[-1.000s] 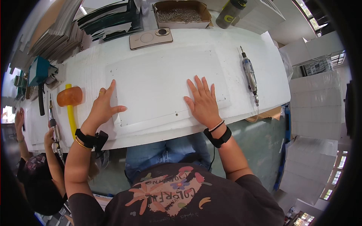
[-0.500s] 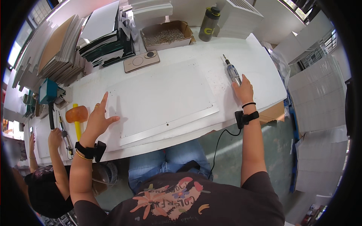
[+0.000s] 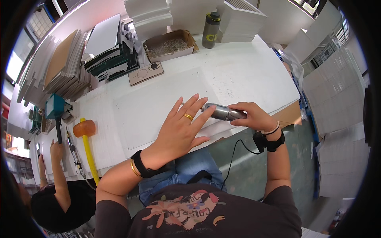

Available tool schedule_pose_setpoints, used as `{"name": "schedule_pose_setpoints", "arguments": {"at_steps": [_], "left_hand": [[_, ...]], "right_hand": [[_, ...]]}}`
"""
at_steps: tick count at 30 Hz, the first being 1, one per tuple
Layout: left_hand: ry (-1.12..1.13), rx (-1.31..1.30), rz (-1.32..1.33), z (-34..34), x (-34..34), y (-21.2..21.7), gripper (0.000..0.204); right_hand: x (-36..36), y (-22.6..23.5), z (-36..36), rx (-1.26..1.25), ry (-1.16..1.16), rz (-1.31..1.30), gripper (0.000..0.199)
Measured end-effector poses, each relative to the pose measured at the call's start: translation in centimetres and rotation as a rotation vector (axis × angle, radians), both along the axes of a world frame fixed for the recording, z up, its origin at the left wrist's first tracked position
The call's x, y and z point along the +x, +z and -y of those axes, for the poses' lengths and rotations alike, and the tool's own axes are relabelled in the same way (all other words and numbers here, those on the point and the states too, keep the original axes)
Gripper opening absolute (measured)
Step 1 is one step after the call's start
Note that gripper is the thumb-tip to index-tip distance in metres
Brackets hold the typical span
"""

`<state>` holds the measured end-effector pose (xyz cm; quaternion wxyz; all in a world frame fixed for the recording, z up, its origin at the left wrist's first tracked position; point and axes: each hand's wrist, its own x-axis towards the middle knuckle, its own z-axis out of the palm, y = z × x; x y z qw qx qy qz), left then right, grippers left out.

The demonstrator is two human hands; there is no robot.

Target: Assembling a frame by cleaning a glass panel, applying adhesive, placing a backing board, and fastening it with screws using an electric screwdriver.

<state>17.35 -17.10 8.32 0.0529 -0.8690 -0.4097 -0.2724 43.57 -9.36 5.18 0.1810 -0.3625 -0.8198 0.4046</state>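
My right hand (image 3: 252,116) grips the rear part of a grey cylindrical power screwdriver (image 3: 223,112) and holds it sideways, its front end pointing left. My left hand (image 3: 178,126) is open, fingers spread, over the tool's front end; its index finger overlaps the tool, and I cannot tell whether it touches. The screwdriver's bit is mostly hidden behind those fingers. Beneath both hands lies a thin white panel (image 3: 147,104) on the white worktable, its near edge partly covered by my left hand.
A rubber mallet (image 3: 84,128) with a yellow handle lies to the left, beside another slim driver (image 3: 72,148). Behind are a phone (image 3: 146,73), a box of small screws (image 3: 168,47), a bottle (image 3: 210,31) and stacked boards (image 3: 63,59). A co-worker's hand (image 3: 56,150) is at far left.
My right hand has taken hold of the screwdriver and brought it left and nearer to me. My left hand has moved right to the tool's front end.
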Motion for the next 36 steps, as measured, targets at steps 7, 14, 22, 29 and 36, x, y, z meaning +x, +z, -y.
{"name": "schedule_pose_setpoints", "arguments": {"at_steps": [7, 14, 22, 29, 36], "left_hand": [[0.159, -0.574, 0.106, 0.8, 1.1, -4.1, 0.051], [0.169, -1.002, 0.769, 2.0, -3.6, -2.9, 0.048], [-0.198, -1.051, 0.799, 0.7, 0.6, 0.7, 0.058], [-0.17, -0.809, -0.067, -6.0, -6.3, 8.5, 0.058], [0.412, -0.508, -0.585, -23.0, -14.6, 3.8, 0.039]], "right_hand": [[-2.8, 2.7, 4.4, 0.335, 0.193, 0.056, 0.039], [-4.5, -3.1, 8.3, 0.195, -0.247, -0.555, 0.042], [-11.0, 0.6, 5.5, -0.508, 0.202, -1.452, 0.051], [-8.1, 3.5, 4.4, -0.409, 0.037, -1.637, 0.034], [-6.9, 2.5, 3.4, -0.549, -0.166, -1.548, 0.032]]}}
